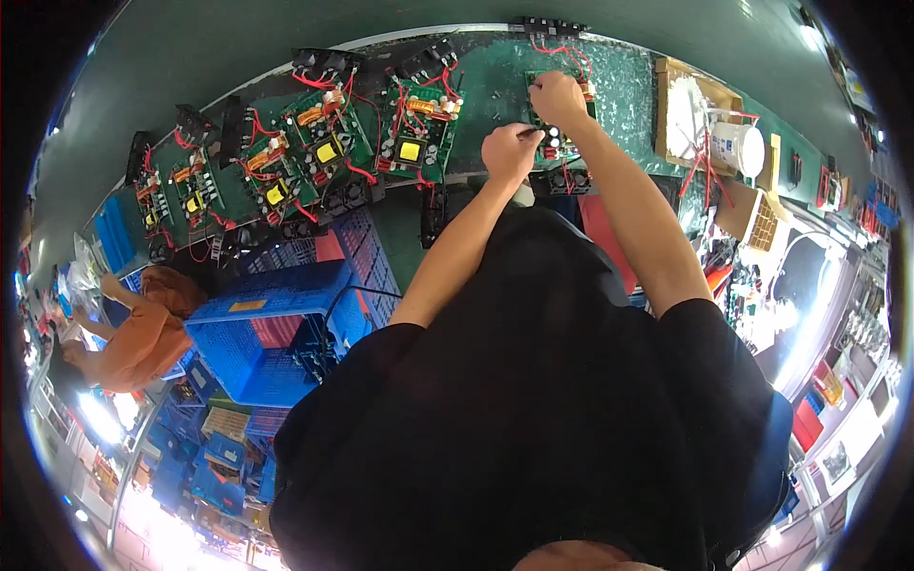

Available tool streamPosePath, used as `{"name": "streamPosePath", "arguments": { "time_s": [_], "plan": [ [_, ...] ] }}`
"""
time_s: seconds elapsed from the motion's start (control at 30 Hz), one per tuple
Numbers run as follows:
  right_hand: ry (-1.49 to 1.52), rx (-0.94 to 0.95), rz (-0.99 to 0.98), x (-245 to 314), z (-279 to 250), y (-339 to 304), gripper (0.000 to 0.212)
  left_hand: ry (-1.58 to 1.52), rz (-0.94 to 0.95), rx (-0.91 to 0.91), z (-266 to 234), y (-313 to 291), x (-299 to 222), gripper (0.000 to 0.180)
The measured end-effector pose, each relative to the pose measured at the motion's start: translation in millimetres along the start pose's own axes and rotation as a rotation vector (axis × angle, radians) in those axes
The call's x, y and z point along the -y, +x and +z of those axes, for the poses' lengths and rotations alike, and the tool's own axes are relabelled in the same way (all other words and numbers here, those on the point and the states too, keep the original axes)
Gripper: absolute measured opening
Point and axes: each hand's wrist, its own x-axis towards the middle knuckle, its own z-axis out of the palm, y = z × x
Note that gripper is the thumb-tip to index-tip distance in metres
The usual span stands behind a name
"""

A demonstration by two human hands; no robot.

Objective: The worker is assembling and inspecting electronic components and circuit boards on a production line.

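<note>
A green circuit board [564,147] lies in front of me on the bench, with round white-topped capacitors beside my fingers. My left hand [507,152] is closed at its left edge, pinching a small dark thing that I cannot make out. Over the far part of the board, my right hand [561,99] is closed with the fingertips bent down; whatever they hold is hidden. Red wires [575,59] run from the board to a black socket panel [550,27] at the far edge. A black fan [560,182] sits at the near edge, with red wires too.
To the left, several similar boards [416,133] with yellow transformers, red wires and black panels line the green bench [486,81]. On the right stand a cardboard box [666,114] and a white tub [738,147]. A blue crate [271,309] and a person in orange [148,338] are at lower left.
</note>
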Motion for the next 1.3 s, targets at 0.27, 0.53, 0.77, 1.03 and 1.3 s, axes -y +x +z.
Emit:
{"name": "streamPosePath", "arguments": {
  "time_s": [0.27,0.53,0.77,1.03,1.3],
  "plan": [
    [0.287,-0.234,0.099,-3,-41,-67,0.027,-0.004,0.051,0.068,-4,-12,20,0.033],
    [0.439,-0.341,0.366,-87,-22,-149,0.031,0.073,0.047,0.180,-8,-12,16,0.028],
    [0.678,-0.264,0.565,-122,30,-174,0.041,0.121,0.080,0.109,6,-16,0,0.028],
    [1.013,0.072,0.703,-121,32,-170,0.046,0.187,0.153,-0.178,21,-22,10,0.031],
    [0.666,-0.293,0.437,-128,24,-138,0.047,-0.094,-0.047,-0.359,31,45,-3,0.031]
  ]
}}
